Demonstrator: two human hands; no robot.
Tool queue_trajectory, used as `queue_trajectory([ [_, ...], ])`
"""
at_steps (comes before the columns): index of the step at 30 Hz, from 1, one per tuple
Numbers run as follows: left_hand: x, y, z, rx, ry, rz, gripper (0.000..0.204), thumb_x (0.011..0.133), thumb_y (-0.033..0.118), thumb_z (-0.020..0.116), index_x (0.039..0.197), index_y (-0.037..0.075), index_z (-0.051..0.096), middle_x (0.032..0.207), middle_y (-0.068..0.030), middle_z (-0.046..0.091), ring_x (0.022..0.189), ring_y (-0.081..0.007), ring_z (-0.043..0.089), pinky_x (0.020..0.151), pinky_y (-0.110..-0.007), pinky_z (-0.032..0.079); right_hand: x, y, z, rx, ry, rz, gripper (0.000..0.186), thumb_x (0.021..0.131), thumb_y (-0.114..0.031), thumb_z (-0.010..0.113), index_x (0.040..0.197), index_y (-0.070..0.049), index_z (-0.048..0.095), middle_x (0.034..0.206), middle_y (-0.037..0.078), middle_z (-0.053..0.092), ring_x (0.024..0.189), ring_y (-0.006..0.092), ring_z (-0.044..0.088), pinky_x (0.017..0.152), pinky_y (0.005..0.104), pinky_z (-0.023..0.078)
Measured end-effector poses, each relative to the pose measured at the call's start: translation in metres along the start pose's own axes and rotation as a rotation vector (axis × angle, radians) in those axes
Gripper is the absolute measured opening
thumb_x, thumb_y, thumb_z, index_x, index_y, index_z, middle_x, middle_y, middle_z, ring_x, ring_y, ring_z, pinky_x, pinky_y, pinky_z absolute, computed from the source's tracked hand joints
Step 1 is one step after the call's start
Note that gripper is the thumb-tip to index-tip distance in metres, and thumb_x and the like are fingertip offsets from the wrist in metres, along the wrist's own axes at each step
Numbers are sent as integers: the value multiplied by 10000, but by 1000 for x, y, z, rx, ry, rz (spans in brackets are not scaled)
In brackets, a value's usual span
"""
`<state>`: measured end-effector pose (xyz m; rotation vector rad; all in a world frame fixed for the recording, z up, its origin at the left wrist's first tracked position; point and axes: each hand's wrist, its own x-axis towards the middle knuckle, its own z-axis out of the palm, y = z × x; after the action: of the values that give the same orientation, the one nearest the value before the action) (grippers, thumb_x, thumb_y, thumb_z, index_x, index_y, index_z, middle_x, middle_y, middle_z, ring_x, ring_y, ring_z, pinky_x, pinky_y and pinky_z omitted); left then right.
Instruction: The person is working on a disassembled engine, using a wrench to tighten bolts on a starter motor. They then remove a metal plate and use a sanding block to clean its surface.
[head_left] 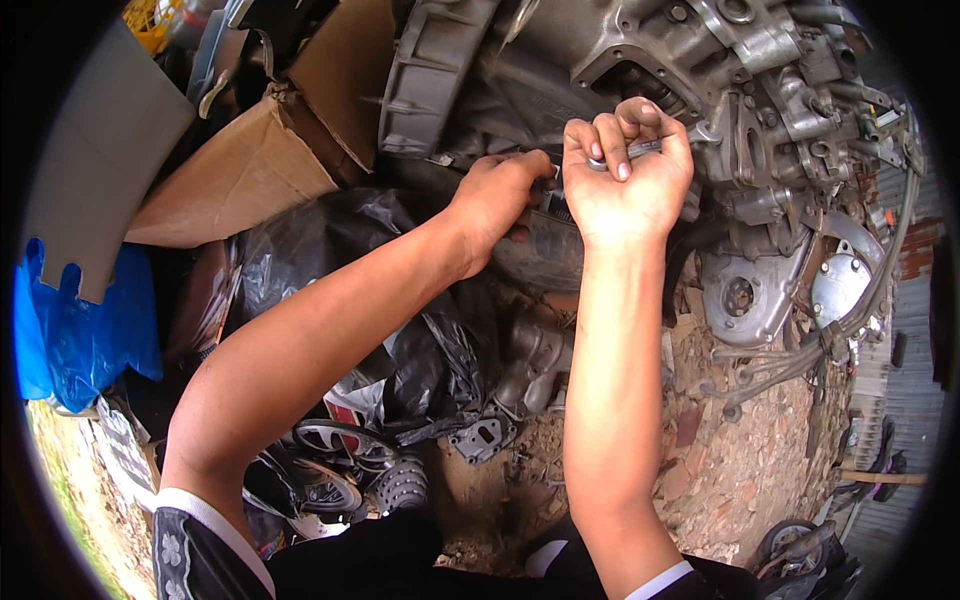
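Observation:
My right hand [630, 180] is turned palm up, its fingers curled around a slim silver wrench [645, 149]. One end of it sticks out past the thumb side, close to the greasy metal engine [640, 50]. To its left, my left hand [500, 205] shows its back, with the fingers bent at a dark metal part [545, 245] below the engine. Its fingertips are mostly hidden, so what they grip cannot be made out.
A torn cardboard box [240, 175] and black plastic sheeting [310, 245] lie on the left, with a blue plastic bag [90, 320] beyond. Round metal covers [740, 295] and cables hang at the right. Loose parts, including a flat metal plate [483, 437], lie on rubble ground [740, 440].

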<state>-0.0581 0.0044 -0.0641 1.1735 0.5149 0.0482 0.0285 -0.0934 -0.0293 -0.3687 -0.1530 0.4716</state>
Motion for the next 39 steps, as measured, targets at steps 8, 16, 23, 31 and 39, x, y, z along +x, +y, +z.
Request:
queue_trajectory([
  [8,6,-9,3,26,-37,-1,187,948,313,595,953,126,611,748,56,414,662,-95,377,622,-308,335,-17,-18,-7,-217,157,30,500,941,-156,537,1415,4,513,649,-47,406,463,85,295,516,274,304],
  [16,7,-13,3,94,-79,3,171,953,300,599,955,129,613,738,68,416,658,-86,380,614,-293,333,-13,-10,-28,-1011,139,-195,658,896,-71,594,1537,-34,453,691,-19,525,536,46,467,476,241,390],
  [23,5,-12,6,68,-65,12,179,954,300,597,967,122,612,741,60,418,670,-97,397,625,-300,353,10,-10,-26,-1387,113,-229,737,828,-196,644,1503,28,447,738,77,672,608,166,628,657,349,533],
  [31,8,-2,9,-10,27,51,153,948,280,598,922,129,593,733,48,407,669,-111,390,621,-316,346,6,-14,-26,-1334,164,-180,732,816,-152,645,1488,51,437,692,52,635,573,122,596,584,303,500],
  [39,7,-7,12,-18,-13,33,162,947,277,599,930,117,619,729,51,400,670,-105,382,626,-310,334,9,-4,-13,-1051,119,-143,383,891,-97,654,1258,-56,556,662,-57,455,512,40,399,455,224,310],
])
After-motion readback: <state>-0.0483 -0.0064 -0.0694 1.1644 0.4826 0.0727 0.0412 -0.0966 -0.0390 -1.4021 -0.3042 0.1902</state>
